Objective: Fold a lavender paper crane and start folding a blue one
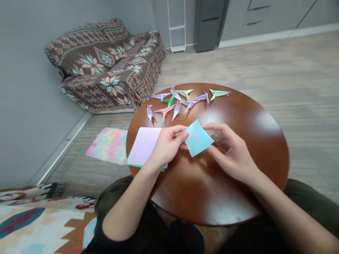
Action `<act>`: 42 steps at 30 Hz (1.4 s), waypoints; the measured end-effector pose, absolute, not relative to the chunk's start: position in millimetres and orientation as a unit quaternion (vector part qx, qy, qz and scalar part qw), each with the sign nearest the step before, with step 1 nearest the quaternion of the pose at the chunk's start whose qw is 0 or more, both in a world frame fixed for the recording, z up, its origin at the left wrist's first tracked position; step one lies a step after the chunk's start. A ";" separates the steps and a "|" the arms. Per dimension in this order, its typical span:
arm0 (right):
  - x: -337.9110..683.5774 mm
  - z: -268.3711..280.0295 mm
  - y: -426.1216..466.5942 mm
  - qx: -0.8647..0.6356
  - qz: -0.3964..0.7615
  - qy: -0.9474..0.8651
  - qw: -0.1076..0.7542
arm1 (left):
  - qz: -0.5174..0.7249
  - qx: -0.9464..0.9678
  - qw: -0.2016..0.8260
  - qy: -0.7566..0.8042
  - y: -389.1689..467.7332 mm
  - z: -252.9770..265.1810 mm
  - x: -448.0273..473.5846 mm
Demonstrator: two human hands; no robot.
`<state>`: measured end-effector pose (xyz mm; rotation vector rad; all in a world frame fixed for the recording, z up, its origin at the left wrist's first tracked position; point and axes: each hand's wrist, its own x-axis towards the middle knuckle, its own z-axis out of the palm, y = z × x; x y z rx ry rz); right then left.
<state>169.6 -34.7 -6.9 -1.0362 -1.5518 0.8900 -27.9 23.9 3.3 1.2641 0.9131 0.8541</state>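
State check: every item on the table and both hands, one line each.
Light blue square paper sheet: held off the table, pinched by both hands.
Left hand: shut on sheet's left edge.
Right hand: shut on sheet's right side.
Stack of pastel paper squares: flat, unfolded.
Folded paper cranes: finished, clustered at far edge.
Round brown wooden table: glossy.

Grey walls (pixel 23 106); pale wood-plank floor (pixel 265 67). Patterned-throw sofa (pixel 106 67) at left wall. Grey cabinets (pixel 209 24) at rear. White rack (pixel 177 26) alongside. Pastel rug (pixel 108 144) on floor.

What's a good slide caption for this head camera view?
Both hands hold a light blue paper square over a round wooden table.
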 end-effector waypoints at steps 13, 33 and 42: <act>165.2 -8.7 -26.2 -0.481 0.310 -0.625 0.531 | 0.360 0.696 0.478 0.396 15.5 9.6 -26.4; 174.5 -0.3 -31.2 -0.410 0.222 -0.716 0.520 | 0.360 0.759 0.414 0.351 11.7 19.2 -32.0; 174.9 2.8 -30.1 -0.433 0.222 -0.689 0.538 | 0.377 0.804 0.331 0.319 11.0 14.7 -26.5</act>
